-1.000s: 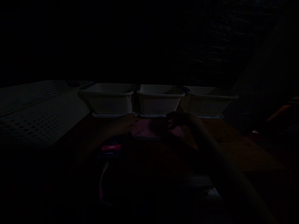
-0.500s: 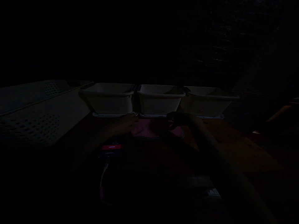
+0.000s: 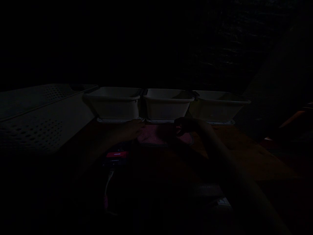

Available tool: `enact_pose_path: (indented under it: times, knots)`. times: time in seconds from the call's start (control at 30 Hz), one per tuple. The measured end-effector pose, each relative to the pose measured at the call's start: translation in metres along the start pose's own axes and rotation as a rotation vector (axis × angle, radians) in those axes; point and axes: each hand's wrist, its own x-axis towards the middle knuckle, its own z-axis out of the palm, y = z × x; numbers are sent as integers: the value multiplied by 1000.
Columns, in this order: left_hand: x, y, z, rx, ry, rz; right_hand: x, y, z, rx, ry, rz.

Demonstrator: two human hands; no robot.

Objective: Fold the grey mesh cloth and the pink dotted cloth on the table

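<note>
The scene is very dark. My left hand (image 3: 130,129) rests at the left edge of a pinkish-red cloth (image 3: 156,136) that lies on the wooden table (image 3: 244,153) in front of three white tubs. My right hand (image 3: 184,125) is over the cloth's right part, fingers curled. Whether either hand grips the cloth is lost in the darkness. The left tub (image 3: 113,102), the middle tub (image 3: 167,104) and the right tub (image 3: 216,106) stand in a row just beyond the hands.
A large white perforated basket (image 3: 36,117) lies at the left. A small device with a red lit label (image 3: 116,154) and a cable (image 3: 107,182) sits near my left forearm. Someone else's arm or an object shows faintly at the far right (image 3: 295,117).
</note>
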Motion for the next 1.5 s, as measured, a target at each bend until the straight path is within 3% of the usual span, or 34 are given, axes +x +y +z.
enact_pose_path:
  times: [1.17, 1.5]
  knots:
    - [0, 5, -4, 3, -19, -16, 5, 6, 4, 48, -12, -1]
    - [1, -3, 3, 19, 13, 14, 5, 6, 5, 72, -12, -23]
